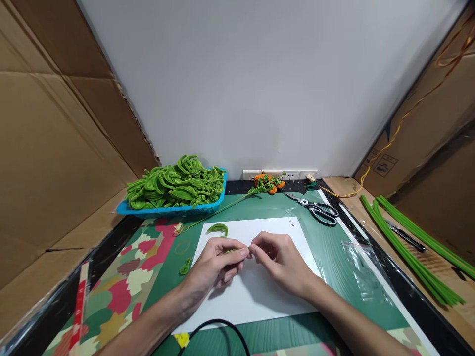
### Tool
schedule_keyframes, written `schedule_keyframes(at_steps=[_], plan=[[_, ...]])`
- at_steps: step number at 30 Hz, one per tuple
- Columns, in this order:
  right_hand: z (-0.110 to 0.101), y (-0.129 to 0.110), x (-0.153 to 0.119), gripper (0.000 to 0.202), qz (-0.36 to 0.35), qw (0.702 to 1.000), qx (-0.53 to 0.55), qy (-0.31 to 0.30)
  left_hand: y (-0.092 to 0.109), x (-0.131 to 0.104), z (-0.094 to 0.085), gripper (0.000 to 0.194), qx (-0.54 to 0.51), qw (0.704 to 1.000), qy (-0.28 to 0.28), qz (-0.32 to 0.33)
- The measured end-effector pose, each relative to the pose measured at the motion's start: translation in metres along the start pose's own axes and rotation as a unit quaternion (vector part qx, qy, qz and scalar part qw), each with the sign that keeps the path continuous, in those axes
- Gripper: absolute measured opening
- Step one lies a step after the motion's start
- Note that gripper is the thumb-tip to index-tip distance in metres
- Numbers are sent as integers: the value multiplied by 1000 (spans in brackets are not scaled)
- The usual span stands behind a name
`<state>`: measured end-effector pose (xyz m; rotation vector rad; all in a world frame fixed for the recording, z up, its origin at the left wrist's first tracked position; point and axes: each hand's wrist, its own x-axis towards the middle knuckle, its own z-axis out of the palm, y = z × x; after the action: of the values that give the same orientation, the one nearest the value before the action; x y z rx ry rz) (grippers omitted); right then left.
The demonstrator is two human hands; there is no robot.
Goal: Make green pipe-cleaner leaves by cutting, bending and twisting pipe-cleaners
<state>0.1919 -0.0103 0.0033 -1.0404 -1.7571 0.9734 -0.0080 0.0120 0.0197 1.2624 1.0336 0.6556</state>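
Over a white sheet of paper [267, 296], my left hand [220, 262] and my right hand [282, 262] meet fingertip to fingertip. Both pinch a short green pipe cleaner [229, 251], mostly hidden by the fingers; its exact shape cannot be made out. A curled green pipe cleaner leaf [218, 228] lies on the paper just beyond my left hand. Left of the paper rests a small twisted green pipe cleaner piece [184, 267].
A blue tray [148, 212] heaped with green pipe cleaner leaves [181, 183] stands back left. Behind the paper lie an orange-flowered stem [272, 183] and scissors [321, 210]. At right are a clear plastic bag [371, 269], long green pipe cleaners [411, 262] and a cutter knife [406, 235].
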Motion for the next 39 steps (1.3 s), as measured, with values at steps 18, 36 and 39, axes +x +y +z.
schedule_keyframes(at_steps=[18, 36, 39], plan=[[-1, 6, 3, 24, 24, 996, 43, 77, -3, -6, 5, 32, 289, 927, 77, 225], [11, 11, 8, 35, 85, 968, 222, 75, -18, 3, 13, 44, 22, 998, -47, 20], [10, 11, 6, 36, 70, 972, 209, 87, -13, 0, 15, 44, 30, 999, -41, 17]])
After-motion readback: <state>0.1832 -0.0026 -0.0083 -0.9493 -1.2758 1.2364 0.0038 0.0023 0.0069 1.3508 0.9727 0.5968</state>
